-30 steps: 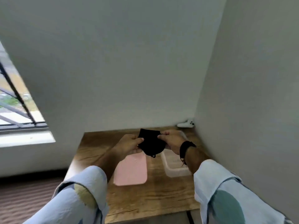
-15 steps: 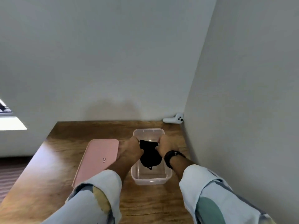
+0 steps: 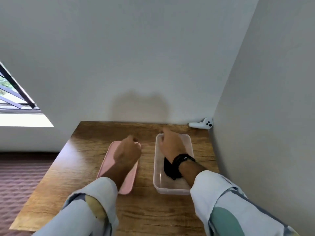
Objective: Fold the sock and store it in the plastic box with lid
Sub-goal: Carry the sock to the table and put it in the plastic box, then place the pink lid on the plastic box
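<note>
- The black sock [image 3: 171,169] lies folded inside the clear plastic box [image 3: 172,189], towards its near half, partly hidden under the right wrist.
- The box stands open on the wooden desk [image 3: 81,160], on its right side, near the side wall.
- The pink lid [image 3: 128,182] lies flat on the desk just left of the box, apart from it, with a strip of bare wood between them.
- The right hand [image 3: 171,144] is over the far half of the box, fingers curled downward near the far left corner of the rim; whether this grip pinches the rim or holds nothing I cannot tell.
- A black watch [image 3: 183,160] sits on the right wrist, directly above the sock.
- The left hand [image 3: 127,152] is above the far end of the lid, fingers curled into a loose fist; whether it touches or grips the lid I cannot tell.
- Both forearms wear pale blue sleeves [image 3: 95,201] with coloured patches.
- A white controller [image 3: 202,124] rests in the far right corner of the desk, against the walls, well apart from the box.
- A window [image 3: 12,97] shows at the left edge.
</note>
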